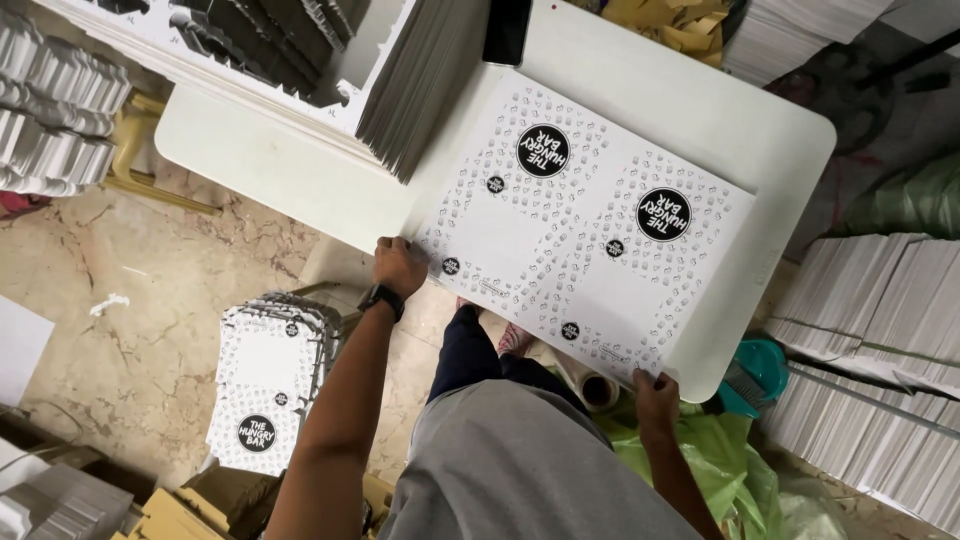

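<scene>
The left hand (399,265) and right hand (655,389) each pinch a near corner of the printed cardboard sheet (585,225), fingers clamped on its edge — the fingertips under it are hidden. The sheet lies flat on the white table (700,110), probably atop more sheets. A grey stack (425,80) crowds its far-left edge; the table's right side lies bare.

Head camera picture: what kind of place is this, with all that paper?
Probably a small printing or box-making workshop. The left hand and right hand hold a big printed sheet on a white table, with stacks of sheets and die-cut printed pieces around.
</scene>
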